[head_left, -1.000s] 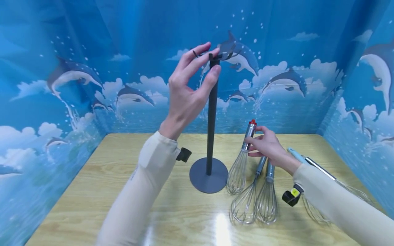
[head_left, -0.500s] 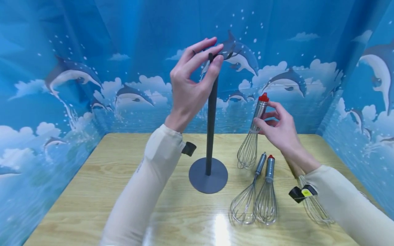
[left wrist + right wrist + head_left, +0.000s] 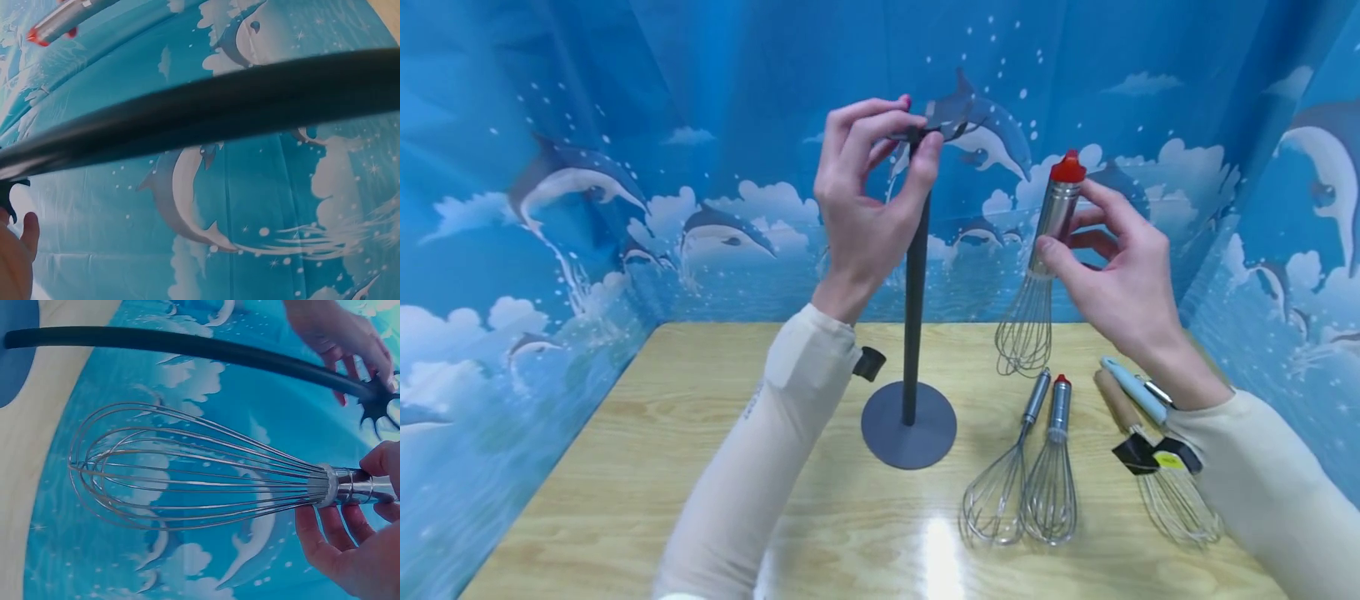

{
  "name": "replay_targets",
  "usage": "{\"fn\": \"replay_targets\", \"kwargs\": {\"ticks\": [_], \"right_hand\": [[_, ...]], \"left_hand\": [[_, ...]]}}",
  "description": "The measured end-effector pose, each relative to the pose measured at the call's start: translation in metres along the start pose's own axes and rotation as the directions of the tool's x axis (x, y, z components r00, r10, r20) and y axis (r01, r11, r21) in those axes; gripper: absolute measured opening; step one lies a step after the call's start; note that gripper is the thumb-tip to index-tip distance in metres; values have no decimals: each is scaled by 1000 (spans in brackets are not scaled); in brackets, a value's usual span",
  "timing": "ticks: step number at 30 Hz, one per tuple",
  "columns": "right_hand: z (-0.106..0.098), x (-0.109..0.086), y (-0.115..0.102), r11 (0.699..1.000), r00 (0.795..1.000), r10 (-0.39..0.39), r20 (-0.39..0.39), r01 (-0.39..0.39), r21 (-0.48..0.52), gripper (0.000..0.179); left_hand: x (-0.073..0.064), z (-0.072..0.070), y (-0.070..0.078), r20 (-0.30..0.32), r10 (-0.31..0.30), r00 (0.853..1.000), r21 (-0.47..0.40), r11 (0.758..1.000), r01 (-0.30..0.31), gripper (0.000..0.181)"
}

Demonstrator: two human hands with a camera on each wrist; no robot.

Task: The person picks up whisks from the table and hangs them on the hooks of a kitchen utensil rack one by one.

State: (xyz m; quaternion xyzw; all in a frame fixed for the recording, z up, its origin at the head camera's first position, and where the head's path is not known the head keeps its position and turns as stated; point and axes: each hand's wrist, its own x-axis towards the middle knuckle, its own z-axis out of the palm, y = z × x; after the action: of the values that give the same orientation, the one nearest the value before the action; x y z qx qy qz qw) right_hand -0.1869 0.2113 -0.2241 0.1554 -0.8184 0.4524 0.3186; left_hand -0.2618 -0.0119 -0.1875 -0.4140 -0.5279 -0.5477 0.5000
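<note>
Held the red-capped whisk (image 3: 1055, 215), wires down and slightly tilted, in the right hand (image 3: 1120, 271), with fingers and thumb closed round its steel handle, above the tabletop (image 3: 737, 400) and right of the black stand (image 3: 914, 308). Pinched the stand's hooked top with the left hand (image 3: 867, 196). Saw a plain whisk (image 3: 1035, 402) and a red-tipped whisk (image 3: 1058, 421) lying side by side below, left of a wooden-handled whisk (image 3: 1117, 400)

Right hand (image 3: 362, 550): grips whisk (image 3: 250, 479) by metal handle.
Whisk: wire loops point left.
Black stand (image 3: 187, 345): pole crosses upper view.
Left hand (image 3: 334, 331): near pronged top.
</note>
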Motion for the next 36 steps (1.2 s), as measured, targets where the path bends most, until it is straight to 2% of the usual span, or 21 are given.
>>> {"fn": "replay_targets", "kwargs": {"ticks": [5,10,17,22,29,36], "right_hand": [[-1,3,-15,999,999,-37,-16,37,-4,57],[1,6,-26,998,998,-62,-15,62,-6,58],[4,15,-36,995,995,-98,15,98,-29,61],[6,27,-42,985,989,-138,57,143,-98,61],[7,39,-50,953,972,-208,112,227,-202,60],[9,43,-49,914,959,-244,145,277,-296,60]], "left_hand": [[-5,6,0,-83,2,997,-22,1000,-3,18],[-9,10,0,-119,22,993,-18,1000,-24,18],[-10,10,0,-129,36,991,2,999,-36,17],[-9,8,-2,-134,92,987,38,995,-87,17],[-7,6,-3,-128,160,979,137,980,-142,18],[-7,6,-1,-122,182,976,167,973,-161,18]]}}
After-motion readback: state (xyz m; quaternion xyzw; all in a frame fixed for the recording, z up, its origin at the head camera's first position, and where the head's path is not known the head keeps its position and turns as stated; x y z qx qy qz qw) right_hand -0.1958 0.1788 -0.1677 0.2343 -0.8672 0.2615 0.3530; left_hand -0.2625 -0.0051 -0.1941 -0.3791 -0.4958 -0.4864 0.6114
